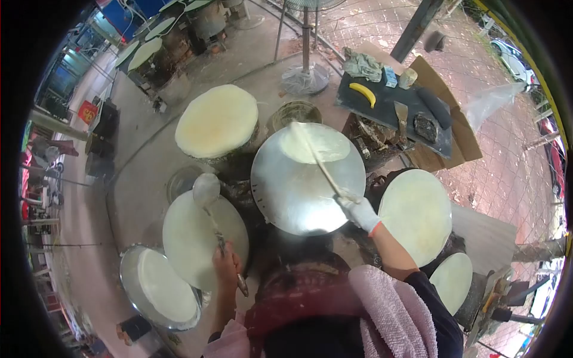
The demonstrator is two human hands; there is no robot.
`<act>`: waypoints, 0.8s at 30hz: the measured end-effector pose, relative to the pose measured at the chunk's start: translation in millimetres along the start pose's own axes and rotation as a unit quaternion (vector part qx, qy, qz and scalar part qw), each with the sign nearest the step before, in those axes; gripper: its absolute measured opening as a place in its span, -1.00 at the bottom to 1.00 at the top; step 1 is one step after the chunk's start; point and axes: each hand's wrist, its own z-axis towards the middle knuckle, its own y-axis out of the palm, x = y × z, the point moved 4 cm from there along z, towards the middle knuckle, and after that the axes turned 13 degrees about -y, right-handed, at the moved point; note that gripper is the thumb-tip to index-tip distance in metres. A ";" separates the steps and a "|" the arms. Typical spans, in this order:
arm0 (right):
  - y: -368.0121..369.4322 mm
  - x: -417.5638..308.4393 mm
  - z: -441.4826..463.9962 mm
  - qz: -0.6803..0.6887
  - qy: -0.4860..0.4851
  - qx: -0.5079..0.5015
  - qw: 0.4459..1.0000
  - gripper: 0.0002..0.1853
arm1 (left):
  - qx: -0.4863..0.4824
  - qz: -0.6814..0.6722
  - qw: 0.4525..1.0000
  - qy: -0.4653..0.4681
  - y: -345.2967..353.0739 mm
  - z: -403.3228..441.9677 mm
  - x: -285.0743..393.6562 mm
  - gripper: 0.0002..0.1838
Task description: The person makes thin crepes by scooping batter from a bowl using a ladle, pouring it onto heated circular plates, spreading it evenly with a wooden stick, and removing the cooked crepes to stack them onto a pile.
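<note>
My left hand (227,262) is closed around the handle of a metal ladle (206,190). The ladle's bowl is over the far edge of a round pale crepe (206,241) on the left. My right hand (359,213), in a white glove, grips the long wooden handle of a batter spreader (323,169). Its pale far end lies over a patch of wet batter (331,149) at the back of the round metal griddle (286,197) before me. The griddle's near part is bare and shiny. A basin (126,280) of pale batter stands at the lower left.
More round crepes lie at the back left (216,119), right (416,218) and lower right (452,283). A dark board (382,113) bears a yellow banana-shaped thing (363,93), a scraper (401,116) and a cloth (362,64). Behind stands a fan (306,42); wire fencing runs along the right.
</note>
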 end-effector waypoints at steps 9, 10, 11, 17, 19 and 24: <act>-69.8 -9.8 49.8 -0.059 -0.109 -0.022 0.992 -0.66 | 0.052 -0.048 0.997 -0.014 20.1 -28.4 -16.6 -0.76; -66.2 2.2 50.4 -0.062 -0.053 -0.067 0.994 -0.64 | 0.058 -0.058 0.997 -0.013 20.8 -29.5 -20.4 -0.77; -47.3 -19.6 39.9 -0.066 0.001 -0.111 0.992 -0.62 | 0.050 -0.067 0.996 -0.015 23.9 -30.0 -23.6 -0.77; -64.7 4.8 59.4 -0.030 -0.134 -0.211 0.968 -0.60 | 0.038 -0.031 0.999 -0.016 28.7 -42.7 -28.6 -0.80; -83.3 -27.8 73.7 -0.045 -0.185 -0.167 0.967 -0.59 | 0.054 -0.027 0.998 -0.024 29.9 -44.3 -29.0 -0.81; -55.9 -25.5 75.2 -0.039 -0.007 -0.277 0.960 -0.60 | 0.060 -0.030 0.997 -0.042 25.3 -40.5 -38.7 -0.81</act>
